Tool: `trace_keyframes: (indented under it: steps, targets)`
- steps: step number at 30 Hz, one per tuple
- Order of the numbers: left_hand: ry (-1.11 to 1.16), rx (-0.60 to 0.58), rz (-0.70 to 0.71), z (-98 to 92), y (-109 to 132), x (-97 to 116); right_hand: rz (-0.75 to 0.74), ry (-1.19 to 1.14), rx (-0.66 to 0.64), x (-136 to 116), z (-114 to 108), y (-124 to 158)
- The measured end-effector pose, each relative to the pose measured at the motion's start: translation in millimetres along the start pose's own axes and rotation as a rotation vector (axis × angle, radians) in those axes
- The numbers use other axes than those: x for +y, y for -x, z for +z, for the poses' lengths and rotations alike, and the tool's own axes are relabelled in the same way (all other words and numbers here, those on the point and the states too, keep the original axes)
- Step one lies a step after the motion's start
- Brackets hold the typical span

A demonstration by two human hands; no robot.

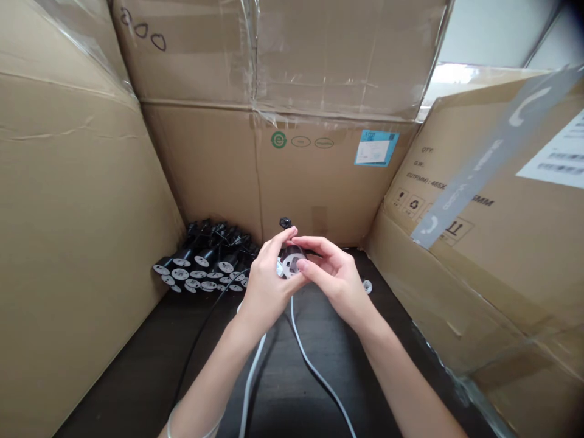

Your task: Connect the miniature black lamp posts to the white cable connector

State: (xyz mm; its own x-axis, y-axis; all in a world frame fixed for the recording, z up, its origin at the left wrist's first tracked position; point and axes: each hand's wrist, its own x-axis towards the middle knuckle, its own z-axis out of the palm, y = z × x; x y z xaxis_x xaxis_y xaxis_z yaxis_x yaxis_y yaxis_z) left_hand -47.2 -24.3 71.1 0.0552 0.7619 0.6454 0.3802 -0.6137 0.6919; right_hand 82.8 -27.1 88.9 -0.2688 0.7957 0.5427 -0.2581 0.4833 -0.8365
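My left fingers (277,242) and right fingers (323,245) grip a round part (291,266); pale cable (307,360) below them might snag, tugging it loose.

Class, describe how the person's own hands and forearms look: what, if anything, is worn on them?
The left hand and right hand are without gloves, and no rings show. The left forearm and right forearm show no sleeves. A thin, pale band circles the left forearm.

Dark tabletop (128,377), pale wall (497,30) (seemingly).
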Motion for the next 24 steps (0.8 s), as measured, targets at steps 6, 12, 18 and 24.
trace_keyframes:
  steps: [6, 12, 18, 24]
  targets:
    - [-0.058, -0.042, 0.045, -1.2, 0.1, 0.4, 0.104, -0.021, 0.044, -2.4, -1.5, 0.4]
    - [-0.059, -0.076, -0.051, -0.3, 1.9, -0.9, 0.135, 0.013, 0.024, -1.3, -3.3, 1.2]
    - [0.383, -0.195, -0.142, 1.0, -0.8, -2.5, 0.232, -0.217, 0.096, 9.7, -10.7, -4.7]
    - [0.501, -0.197, -0.180, 0.0, -4.5, 1.0, 0.200, -0.210, 0.131, 8.4, -10.9, -4.7]
